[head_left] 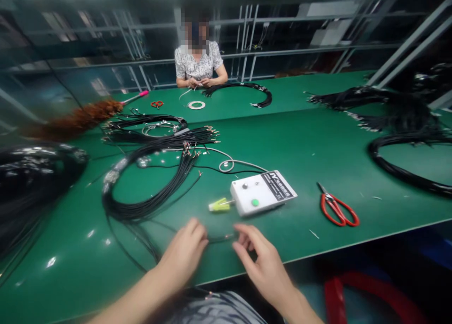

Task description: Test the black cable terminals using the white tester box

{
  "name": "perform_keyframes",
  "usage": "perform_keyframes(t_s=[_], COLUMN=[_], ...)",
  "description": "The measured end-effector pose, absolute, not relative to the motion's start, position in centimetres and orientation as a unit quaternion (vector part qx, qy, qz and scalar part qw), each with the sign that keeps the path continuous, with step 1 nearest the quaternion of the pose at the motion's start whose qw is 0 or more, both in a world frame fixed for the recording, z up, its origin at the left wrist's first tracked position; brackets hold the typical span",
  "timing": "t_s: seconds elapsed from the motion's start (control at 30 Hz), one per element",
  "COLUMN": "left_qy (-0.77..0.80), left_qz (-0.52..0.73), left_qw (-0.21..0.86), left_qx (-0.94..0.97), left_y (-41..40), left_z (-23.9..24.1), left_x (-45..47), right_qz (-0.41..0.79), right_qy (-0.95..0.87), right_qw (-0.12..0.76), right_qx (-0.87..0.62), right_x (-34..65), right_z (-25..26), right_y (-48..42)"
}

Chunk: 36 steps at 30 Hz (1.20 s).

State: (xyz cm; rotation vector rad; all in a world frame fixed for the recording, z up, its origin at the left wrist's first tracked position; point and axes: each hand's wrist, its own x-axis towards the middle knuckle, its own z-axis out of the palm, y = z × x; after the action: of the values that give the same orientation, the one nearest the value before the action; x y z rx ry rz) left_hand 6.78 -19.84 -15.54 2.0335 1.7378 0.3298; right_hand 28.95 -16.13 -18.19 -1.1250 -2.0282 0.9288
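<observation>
My left hand (183, 255) and my right hand (259, 260) are close together over the near edge of the green table (300, 145). Between them runs a thin black wire (221, 239), pinched at one end by my left fingers and at the other by my right fingers. The wire trails left toward a looped bundle of black wires (148, 192). Just beyond my hands sits a white test box (263, 192) with a green button and a yellow-green connector (219, 205) at its left side.
Red-handled scissors (339, 210) lie right of the box. More black wire bundles (406, 140) lie at the far right and the left. A feather duster (74, 121) rests at the far left. Another person (199, 62) works across the table, near a tape roll (196, 105).
</observation>
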Motion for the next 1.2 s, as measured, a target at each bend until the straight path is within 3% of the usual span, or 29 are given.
perform_keyframes(t_s=[0.27,0.53,0.63,0.83,1.2], left_qy=[0.621,0.578,0.565,0.557,0.587], left_qz=[0.131,0.249,0.324,0.385,0.42], left_qw=[0.235,0.277,0.313,0.349,0.4], left_qx=[0.737,0.727,0.692,0.648,0.564], left_y=[-20.2,-18.9,-19.2,-20.0,-20.3], left_z=[-14.9,-14.9,-14.8,-14.0,-14.4], left_x=[8.3,10.0,9.7,9.3,9.0], right_qz=[0.423,0.458,0.565,0.767,0.81], right_qy=[-0.741,-0.617,-0.531,-0.371,-0.285], right_qw=[0.335,0.449,0.419,0.383,0.382], right_qx=[-0.4,-0.456,-0.473,-0.357,-0.342], right_x=[27.2,28.1,27.9,25.6,24.5], right_z=[-16.7,-16.9,-16.5,-16.2,-17.4], right_y=[-16.2,-15.7,-15.3,-15.1,-16.3])
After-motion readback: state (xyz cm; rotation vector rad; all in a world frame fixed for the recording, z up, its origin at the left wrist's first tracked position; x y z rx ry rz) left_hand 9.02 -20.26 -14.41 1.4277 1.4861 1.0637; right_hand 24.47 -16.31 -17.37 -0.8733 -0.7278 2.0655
